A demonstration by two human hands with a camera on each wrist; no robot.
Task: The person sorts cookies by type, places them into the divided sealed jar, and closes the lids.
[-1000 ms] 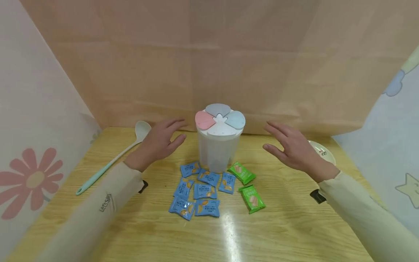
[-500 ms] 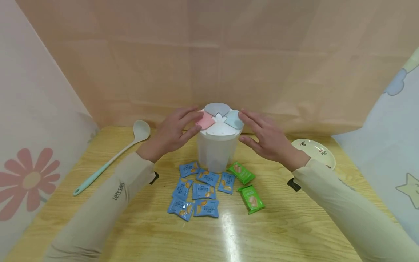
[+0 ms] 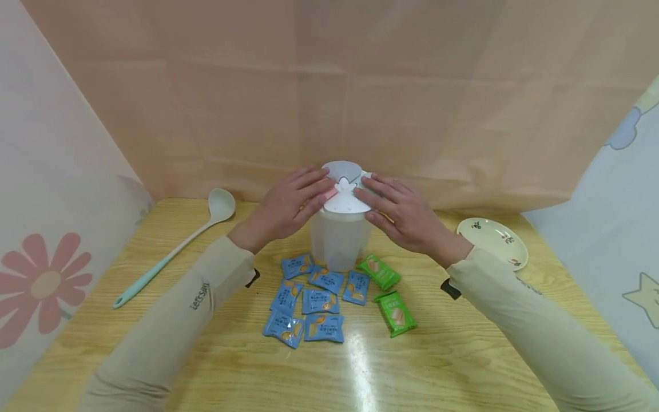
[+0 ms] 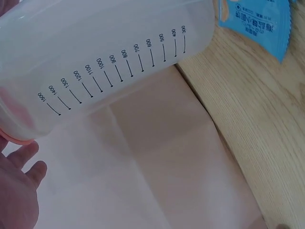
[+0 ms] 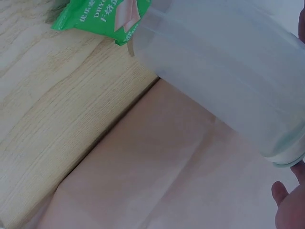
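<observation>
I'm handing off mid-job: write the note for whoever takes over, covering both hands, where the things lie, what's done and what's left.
Left hand: fingers straight, resting on the left side of the jar lid, over its pink flap.
Right hand: fingers straight, resting on the lid's right side. No grip on either side.
Jar: upright on the table, lid on; it looks empty.
Seven blue packets and two green packets lie loose in front of the jar. Spoon at left, plate at right.
Done: both hands placed on the lid.
Left: no flap open yet, no packet in the jar.

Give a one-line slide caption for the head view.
Both hands, left hand and right hand, rest on the petal lid of a translucent container behind snack packets.
</observation>
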